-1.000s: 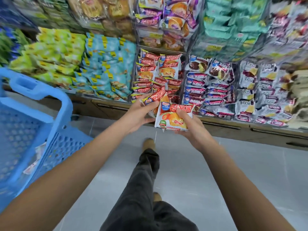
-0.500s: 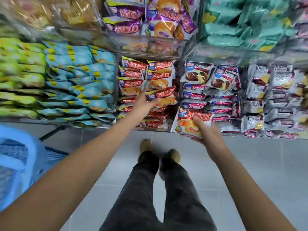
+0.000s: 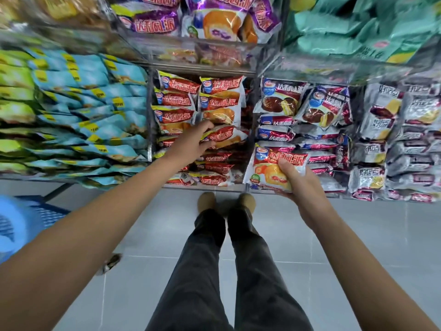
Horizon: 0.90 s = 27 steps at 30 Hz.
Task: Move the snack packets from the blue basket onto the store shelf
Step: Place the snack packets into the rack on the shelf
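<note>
The far side of the scene is filled by the store shelf, divided by clear panels into compartments packed with wrapped snacks. At the left, blue and green packets are stacked; in the middle compartment lie the red packets; to the right are chocolate-pie packets and silver packets. On the level above, purple packets and teal packets are seen. The grey tiled floor occupies the near part, with dark trousers at its centre. The blue basket is cut off at the near left edge. The left hand is inside the middle compartment, its fingers curled round one red packet among the stack. The right hand is held in front of the shelf's lower edge, pinching a second red packet with thumb on top.
</note>
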Available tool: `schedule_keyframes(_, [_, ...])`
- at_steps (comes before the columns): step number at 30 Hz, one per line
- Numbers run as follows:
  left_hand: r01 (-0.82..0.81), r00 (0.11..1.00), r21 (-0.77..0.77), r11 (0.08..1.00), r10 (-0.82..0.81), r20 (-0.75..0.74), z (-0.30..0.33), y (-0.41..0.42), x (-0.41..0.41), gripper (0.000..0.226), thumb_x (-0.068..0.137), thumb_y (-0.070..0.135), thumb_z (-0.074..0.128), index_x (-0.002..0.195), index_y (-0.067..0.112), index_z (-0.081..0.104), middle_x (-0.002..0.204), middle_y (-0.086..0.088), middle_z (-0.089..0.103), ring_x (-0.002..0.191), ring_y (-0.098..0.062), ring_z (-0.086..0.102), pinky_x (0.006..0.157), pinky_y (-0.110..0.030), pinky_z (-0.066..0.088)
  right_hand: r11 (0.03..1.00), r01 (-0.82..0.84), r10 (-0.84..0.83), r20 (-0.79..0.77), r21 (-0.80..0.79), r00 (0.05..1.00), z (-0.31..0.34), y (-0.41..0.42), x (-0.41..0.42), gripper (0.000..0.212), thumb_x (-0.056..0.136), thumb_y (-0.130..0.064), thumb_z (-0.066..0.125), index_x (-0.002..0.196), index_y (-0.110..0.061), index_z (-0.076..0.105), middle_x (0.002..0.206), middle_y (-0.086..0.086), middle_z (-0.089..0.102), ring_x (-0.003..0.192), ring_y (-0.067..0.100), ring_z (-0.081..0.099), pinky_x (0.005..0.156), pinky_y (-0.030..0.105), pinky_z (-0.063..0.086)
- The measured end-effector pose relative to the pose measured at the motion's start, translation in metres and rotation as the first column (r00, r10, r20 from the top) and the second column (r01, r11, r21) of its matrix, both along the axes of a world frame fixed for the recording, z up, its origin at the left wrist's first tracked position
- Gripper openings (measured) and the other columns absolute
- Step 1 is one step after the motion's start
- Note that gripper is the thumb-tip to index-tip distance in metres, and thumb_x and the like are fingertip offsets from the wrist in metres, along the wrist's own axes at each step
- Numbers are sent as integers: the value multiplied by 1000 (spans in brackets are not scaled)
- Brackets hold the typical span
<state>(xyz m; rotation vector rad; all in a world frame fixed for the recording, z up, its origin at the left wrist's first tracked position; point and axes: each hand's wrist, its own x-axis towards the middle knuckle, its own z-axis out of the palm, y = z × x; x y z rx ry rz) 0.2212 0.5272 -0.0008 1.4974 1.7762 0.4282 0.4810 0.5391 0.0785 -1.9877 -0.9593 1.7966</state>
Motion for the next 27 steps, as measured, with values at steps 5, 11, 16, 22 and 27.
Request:
schedule_keyframes(5, [131, 948, -20, 991, -131, -291, 4, 7, 23, 40, 89, 20, 55, 123, 11, 35, 125, -16, 47, 105, -33, 54, 69, -35, 42, 1000, -16, 16, 2, -11, 1000, 2, 5, 0, 42, 80, -45, 67, 109, -16, 58, 98, 5, 74, 84, 17, 73, 81, 38, 58])
schedule_keyframes(11, [225, 926, 57, 973, -195, -323, 3, 5, 36, 59, 85, 36, 58, 133, 19, 28, 137, -11, 38, 124, -33, 41, 92, -43, 43, 1000, -2, 3, -8, 4, 1000, 4, 6, 1, 45, 79, -44, 68, 111, -14, 58, 95, 3, 74, 79, 15, 74, 76, 36, 58])
schedule_keyframes(16, [487, 788, 26, 873, -427, -443, 6, 21, 35, 41, 89, 29, 55, 125, 14, 42, 133, -8, 47, 120, -30, 46, 73, -37, 47, 1000, 6, -6, 1, -19, 1000, 2, 3, 1, 42, 80, -45, 67, 111, -19, 56, 101, 3, 72, 86, 16, 72, 81, 37, 57])
schedule_keyframes(22, [438, 706, -75, 896, -395, -588, 1, 33, 62, 35, 89, 6, 49, 123, 3, 40, 128, -17, 46, 117, -33, 43, 85, -41, 48, 999, 37, -37, -9, -11, 999, 0, -4, 4, 26, 81, -43, 67, 97, -26, 58, 97, 1, 73, 85, 15, 72, 79, 35, 57])
schedule_keyframes(27, [455, 757, 16, 891, -377, -533, -14, 24, 58, 39, 87, 22, 56, 116, 2, 40, 124, -18, 44, 114, -32, 42, 98, -37, 38, 998, 56, -55, -31, 14, 998, 1, -7, 11, 24, 83, -43, 65, 98, -26, 59, 94, -1, 73, 77, 9, 73, 68, 27, 55])
